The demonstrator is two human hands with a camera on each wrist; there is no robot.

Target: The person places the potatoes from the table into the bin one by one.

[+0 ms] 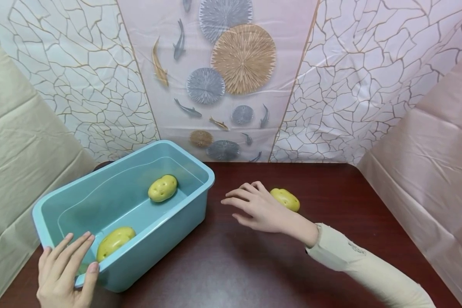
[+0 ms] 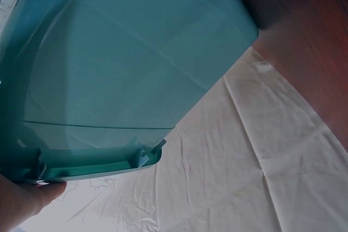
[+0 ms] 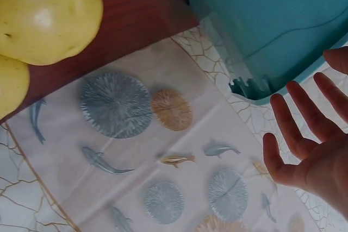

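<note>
A light blue plastic tub (image 1: 169, 218) stands at the left of the table. Two yellow potatoes lie inside it, one potato (image 1: 162, 188) towards the far end and another potato (image 1: 115, 243) by the near end. My left hand (image 1: 63, 271) rests on the tub's near rim with its fingers fairly straight; in the left wrist view a fingertip touches the rim's edge. Over the table right of the tub, my right hand (image 1: 259, 209) hovers with spread, loosely bent fingers, holding nothing. Behind its wrist lies a potato (image 1: 285, 199). The right wrist view shows two potatoes, the larger potato (image 3: 49, 14) in front.
The dark red-brown table (image 1: 223, 265) is glossy. A patterned cloth (image 1: 238, 124) with discs and fish hangs along its back edge, and beige cloth (image 1: 427, 179) hangs at the sides. The tub's long right wall stands between my two hands.
</note>
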